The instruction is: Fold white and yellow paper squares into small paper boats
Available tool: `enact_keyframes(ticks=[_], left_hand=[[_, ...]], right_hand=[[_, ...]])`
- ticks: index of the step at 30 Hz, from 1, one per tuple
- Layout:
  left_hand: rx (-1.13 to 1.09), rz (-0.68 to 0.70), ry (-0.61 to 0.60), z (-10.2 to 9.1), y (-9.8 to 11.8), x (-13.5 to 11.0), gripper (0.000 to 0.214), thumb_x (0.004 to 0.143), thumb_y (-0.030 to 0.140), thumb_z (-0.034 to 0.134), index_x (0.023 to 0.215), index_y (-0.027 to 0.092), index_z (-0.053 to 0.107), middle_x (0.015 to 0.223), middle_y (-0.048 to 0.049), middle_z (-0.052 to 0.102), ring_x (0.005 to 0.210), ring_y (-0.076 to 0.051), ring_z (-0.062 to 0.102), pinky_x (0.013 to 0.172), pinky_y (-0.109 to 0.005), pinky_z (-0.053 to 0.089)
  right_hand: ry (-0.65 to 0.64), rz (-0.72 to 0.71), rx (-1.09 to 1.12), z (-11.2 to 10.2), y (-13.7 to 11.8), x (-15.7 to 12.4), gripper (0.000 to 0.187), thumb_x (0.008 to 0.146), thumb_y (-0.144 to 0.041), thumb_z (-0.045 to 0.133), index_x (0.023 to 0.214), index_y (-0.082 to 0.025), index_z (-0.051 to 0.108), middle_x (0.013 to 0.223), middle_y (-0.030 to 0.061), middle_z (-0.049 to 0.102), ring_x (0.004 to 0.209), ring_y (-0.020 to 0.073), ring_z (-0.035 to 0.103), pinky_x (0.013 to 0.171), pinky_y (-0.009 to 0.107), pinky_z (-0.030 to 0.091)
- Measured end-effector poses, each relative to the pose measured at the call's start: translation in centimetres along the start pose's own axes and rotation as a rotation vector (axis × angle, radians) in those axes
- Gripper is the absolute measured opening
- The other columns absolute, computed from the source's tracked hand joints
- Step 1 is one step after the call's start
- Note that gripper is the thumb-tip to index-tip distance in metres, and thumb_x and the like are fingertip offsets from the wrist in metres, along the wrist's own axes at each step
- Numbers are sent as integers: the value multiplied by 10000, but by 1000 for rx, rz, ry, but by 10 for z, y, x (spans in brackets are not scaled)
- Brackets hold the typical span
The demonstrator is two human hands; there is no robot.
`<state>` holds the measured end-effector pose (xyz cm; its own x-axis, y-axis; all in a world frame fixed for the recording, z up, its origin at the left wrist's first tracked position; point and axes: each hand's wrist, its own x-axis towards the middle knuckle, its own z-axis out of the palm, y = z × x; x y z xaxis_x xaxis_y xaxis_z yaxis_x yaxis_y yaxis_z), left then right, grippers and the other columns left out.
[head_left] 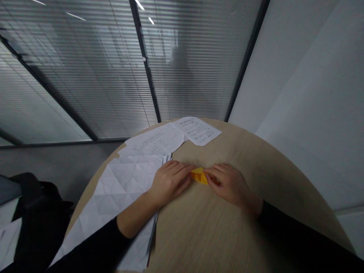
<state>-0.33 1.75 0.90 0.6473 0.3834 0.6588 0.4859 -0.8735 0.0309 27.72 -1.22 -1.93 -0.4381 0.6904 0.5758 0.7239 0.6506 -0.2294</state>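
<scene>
A small piece of folded orange-yellow paper (200, 176) is held between my two hands, just above or on the wooden table. My left hand (172, 178) has its fingers closed on the paper's left end, and the wrist crosses the edge of a creased white paper stack. On the other side my right hand (227, 182) pinches the right end with thumb and fingertips. Part of the paper is hidden behind the fingers of both hands.
Large creased white sheets (125, 182) lie stacked on the left of the round table (182, 235). Printed pages (196, 131) rest toward the far edge. A black chair (40, 212) with papers stands at the left. Glass with blinds (113, 76) and a white wall (307, 94) enclose the table.
</scene>
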Motion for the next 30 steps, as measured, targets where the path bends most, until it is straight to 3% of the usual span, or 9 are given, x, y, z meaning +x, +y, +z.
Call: enact_keyframes(ticks=[3,7,11,15,24,30], left_hand=[[-74,-248,20,0,5,0,402,1052,467,766,1334,206,648,1156,-88,824,867,-236,785,778,-398,617],[-114,-384,-56,2,11,-1,467,962,657,823,1048,237,638,791,18,738,636,-197,693,704,-383,568],[-147,-386,-102,7,14,-2,297,1016,509,760,995,239,639,717,33,720,609,-182,696,755,-382,589],[-198,-392,-95,9,11,-4,131,1031,346,689,1098,233,685,775,20,768,613,-173,705,721,-354,596],[-360,-548,-52,12,6,-7,158,1043,339,727,1137,212,709,836,2,794,622,-140,706,576,-251,521],[-354,-474,-65,13,3,-12,147,986,218,726,1133,220,731,893,-5,789,713,-157,712,648,-269,552]], right_hand=[[87,171,81,8,-6,2,138,1073,-239,688,1134,-280,804,862,12,806,732,216,734,722,359,546],[169,382,235,20,-17,5,119,1050,-307,726,1140,-293,803,819,-13,815,639,185,731,647,319,553],[196,404,330,23,-27,8,98,1045,-327,710,1110,-295,776,851,4,838,658,194,768,617,307,583],[199,382,404,21,-27,10,63,1030,-300,706,1091,-298,724,835,13,824,682,215,784,583,308,602],[167,374,484,22,-23,11,35,1034,-286,696,1034,-288,660,865,23,800,781,220,807,656,314,656],[168,337,446,22,-20,8,164,983,-171,655,1098,-288,667,947,29,806,838,224,796,646,296,627]])
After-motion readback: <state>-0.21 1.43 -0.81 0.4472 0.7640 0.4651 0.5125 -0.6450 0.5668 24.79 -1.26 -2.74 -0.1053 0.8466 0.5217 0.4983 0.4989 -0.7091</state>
